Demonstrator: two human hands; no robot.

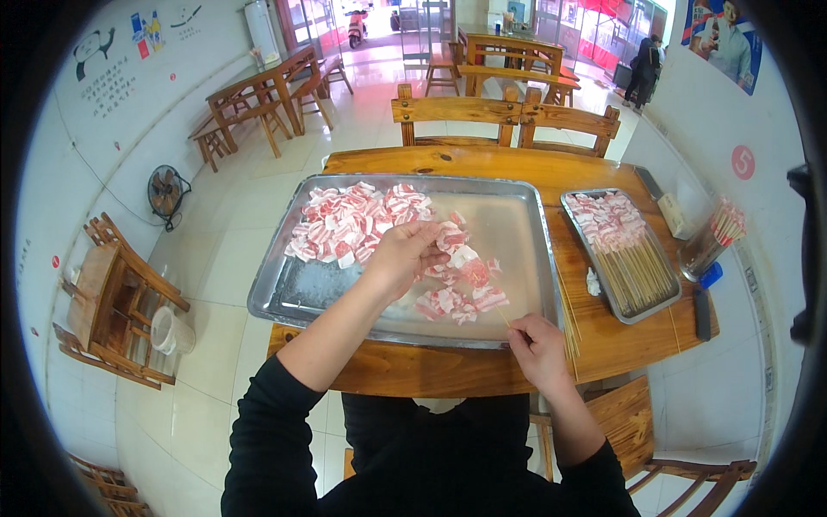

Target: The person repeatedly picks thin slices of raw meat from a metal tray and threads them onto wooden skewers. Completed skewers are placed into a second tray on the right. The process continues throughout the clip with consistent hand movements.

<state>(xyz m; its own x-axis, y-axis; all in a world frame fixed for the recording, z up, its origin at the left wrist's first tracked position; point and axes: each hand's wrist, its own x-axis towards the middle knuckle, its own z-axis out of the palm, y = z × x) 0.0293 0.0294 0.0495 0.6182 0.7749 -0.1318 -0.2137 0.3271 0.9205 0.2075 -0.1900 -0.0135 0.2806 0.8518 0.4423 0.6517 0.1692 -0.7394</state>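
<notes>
My left hand [406,258] is over the middle of a large metal tray [400,333], its fingers pinching a slice of raw, fatty meat [452,236]. My right hand [535,349], at the tray's near right corner, grips a thin bamboo skewer [502,315]; its upper end reaches a piece of meat [490,297]. A heap of cut meat [349,220] fills the tray's far left part, and a smaller loose group [446,302] lies near the skewer. Bare skewers [568,316] lie on the table just right of the tray.
On the wooden table [413,371], a smaller metal tray [636,316] at the right holds rows of skewered meat [610,220]. Beyond it stand a container of red-topped sticks [707,249], a blue object [711,276] and a tissue pack [674,216]. Wooden chairs [459,111] back the table's far side.
</notes>
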